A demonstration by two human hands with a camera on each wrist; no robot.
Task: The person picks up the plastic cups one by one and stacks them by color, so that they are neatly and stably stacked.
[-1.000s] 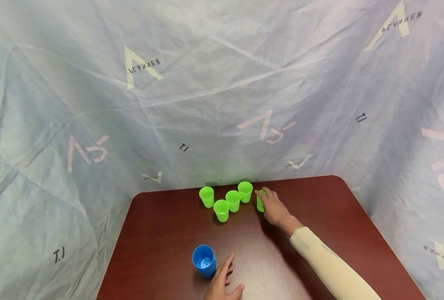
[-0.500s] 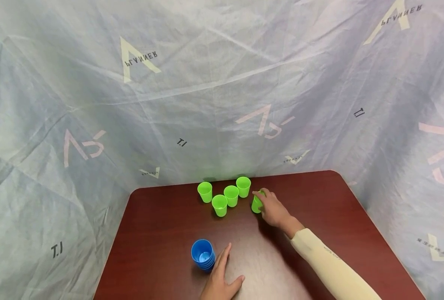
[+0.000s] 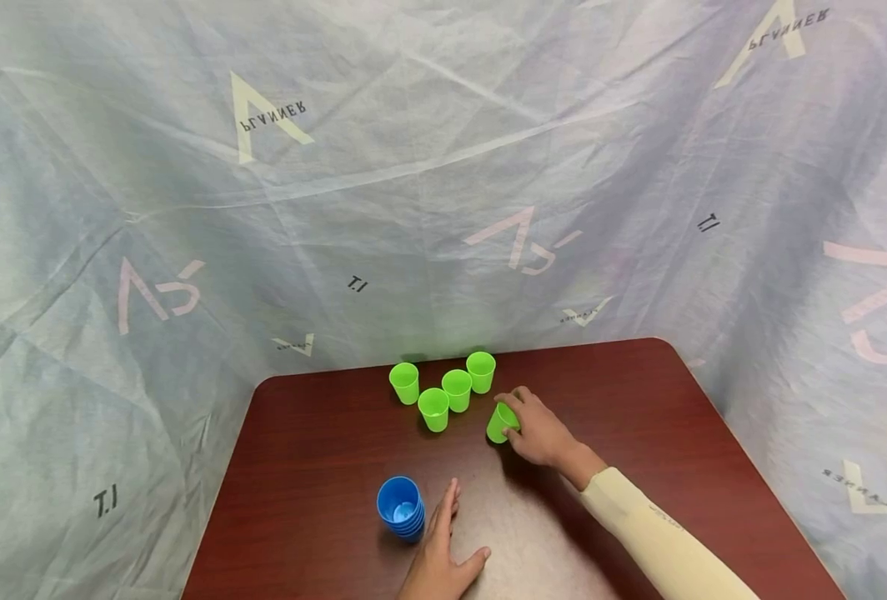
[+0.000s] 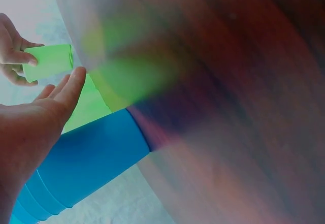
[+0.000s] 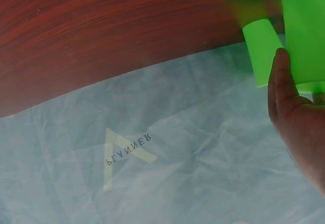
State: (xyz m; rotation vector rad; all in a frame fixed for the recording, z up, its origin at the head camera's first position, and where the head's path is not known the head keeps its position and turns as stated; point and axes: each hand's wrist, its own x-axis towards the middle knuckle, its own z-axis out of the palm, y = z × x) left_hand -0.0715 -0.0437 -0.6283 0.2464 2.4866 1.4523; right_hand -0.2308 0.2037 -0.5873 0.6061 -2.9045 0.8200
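1. Green cup (image 3: 500, 425), head view: it sits right of the middle of the table (image 3: 323, 450), nearer the far edge than the near one, slightly tilted, and the right hand (image 3: 541, 429) has it clamped between thumb and fingers; whether its base touches the wood I cannot tell
2. Same view: four more cups (image 3: 457, 393), also green, stand upright near the far edge, three in a slanting row and one just left of them
3. Same view: left hand (image 3: 439, 558), fingers straight and thumb spread apart, lies toward the near edge, just right of the blue stack (image 3: 401, 508), which stands upright, mouth up
4. Left wrist view: the left hand's fingers reach past the blue stack, contact unclear; beyond, the right hand pinches the green cup, while the wood is blurred
5. Right wrist view: the right hand, partly cut off, has its fingers along a green side, with another cup near the table's far edge; beyond that edge hangs a grey sheet (image 5: 193, 142) printed with reversed lettering
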